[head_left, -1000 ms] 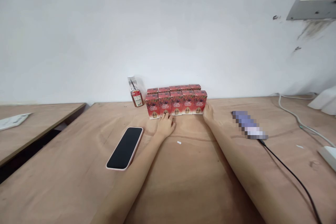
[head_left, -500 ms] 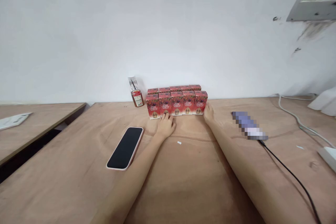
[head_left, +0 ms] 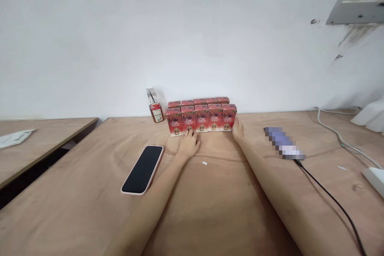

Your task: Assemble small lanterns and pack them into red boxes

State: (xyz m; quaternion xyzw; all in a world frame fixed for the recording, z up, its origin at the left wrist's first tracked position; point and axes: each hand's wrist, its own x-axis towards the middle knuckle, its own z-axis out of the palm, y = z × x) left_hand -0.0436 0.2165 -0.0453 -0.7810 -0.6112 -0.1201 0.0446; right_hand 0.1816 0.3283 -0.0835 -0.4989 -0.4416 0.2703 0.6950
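Several small red boxes with printed fronts [head_left: 202,117] stand upright in two rows, one behind the other, near the wall. My left hand [head_left: 189,143] rests on the table before the front row, its fingers slightly apart and touching the lower front of the second box from the left. Against the right side of the rightmost front box [head_left: 229,117] lies my right hand [head_left: 238,130], fingers extended; some of them are hidden behind that box. Neither hand grasps anything.
A small bottle of reddish-brown liquid [head_left: 157,113] stands left of the boxes. A dark-screened phone [head_left: 143,170] lies by my left forearm. To the right are a pixelated device [head_left: 282,143] with a black cable [head_left: 330,196] and a white cord [head_left: 339,131]. The wall [head_left: 192,40] rises behind.
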